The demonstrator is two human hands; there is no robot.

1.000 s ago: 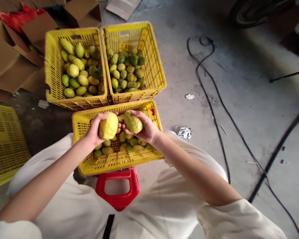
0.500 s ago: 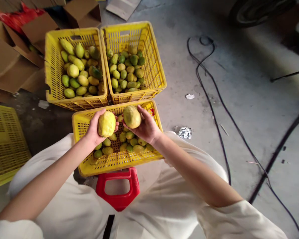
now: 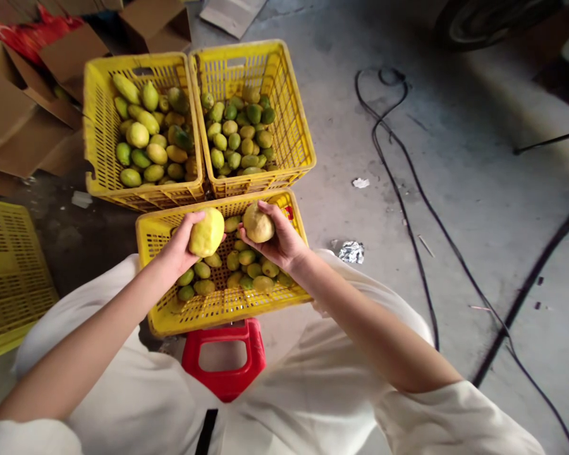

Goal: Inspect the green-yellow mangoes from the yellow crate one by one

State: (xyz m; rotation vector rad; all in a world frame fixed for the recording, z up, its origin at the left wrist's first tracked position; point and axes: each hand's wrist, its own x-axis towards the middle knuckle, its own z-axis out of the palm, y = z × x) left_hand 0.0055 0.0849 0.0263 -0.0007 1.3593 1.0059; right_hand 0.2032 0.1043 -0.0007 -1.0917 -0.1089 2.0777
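My left hand (image 3: 180, 245) is closed around a bumpy yellow lemon (image 3: 207, 232). In my right hand (image 3: 281, 237) is a rounder, duller yellow lemon (image 3: 258, 222), gripped between thumb and fingers. Both hands are above the near yellow crate (image 3: 222, 311), with a small gap between the two fruits. Inside that crate lie several smaller green-yellow lemons (image 3: 263, 284), partly hidden by my hands.
Two yellow crates, left (image 3: 145, 194) and right (image 3: 308, 136), stand beyond, holding green and yellow lemons. Cardboard boxes (image 3: 14, 126) are at the far left, above another yellow crate (image 3: 14, 272). A red plastic piece (image 3: 224, 382) sits between my legs. Black cable (image 3: 408, 208) crosses the floor.
My right hand has turned its lemon, so another side of it shows. The left lemon has shifted slightly right and also turned, and the gap between the hands has changed a little.
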